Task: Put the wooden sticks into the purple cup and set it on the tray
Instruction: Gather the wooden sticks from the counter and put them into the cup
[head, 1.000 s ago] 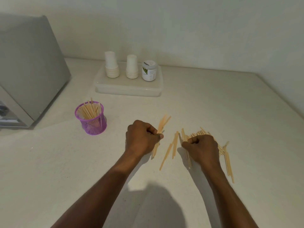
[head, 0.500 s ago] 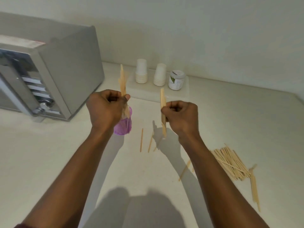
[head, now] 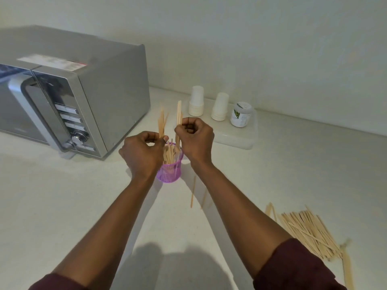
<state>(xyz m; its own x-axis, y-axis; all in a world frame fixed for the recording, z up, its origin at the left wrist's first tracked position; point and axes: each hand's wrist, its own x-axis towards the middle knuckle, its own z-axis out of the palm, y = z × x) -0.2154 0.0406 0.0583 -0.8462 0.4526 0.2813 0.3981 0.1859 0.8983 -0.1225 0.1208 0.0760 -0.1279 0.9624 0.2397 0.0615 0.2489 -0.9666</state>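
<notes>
The purple mesh cup (head: 170,172) stands on the counter with several wooden sticks inside. My left hand (head: 141,154) hovers at its left rim, pinching a few upright sticks (head: 161,124). My right hand (head: 195,139) is just above its right rim, closed on other upright sticks (head: 179,113) whose lower ends dip into the cup. A large pile of wooden sticks (head: 310,230) lies at the lower right. Two loose sticks (head: 193,193) lie just right of the cup. The white tray (head: 240,139) sits behind the cup.
A silver microwave (head: 69,105) fills the left side of the counter. On the tray stand two stacks of white paper cups (head: 196,101) and a small white jar (head: 241,115). A white wall runs along the back.
Both hands lifted sticks off the counter and carried them left to the cup. They have since drawn together over its opening, with the right hand's sticks lowered into it.
</notes>
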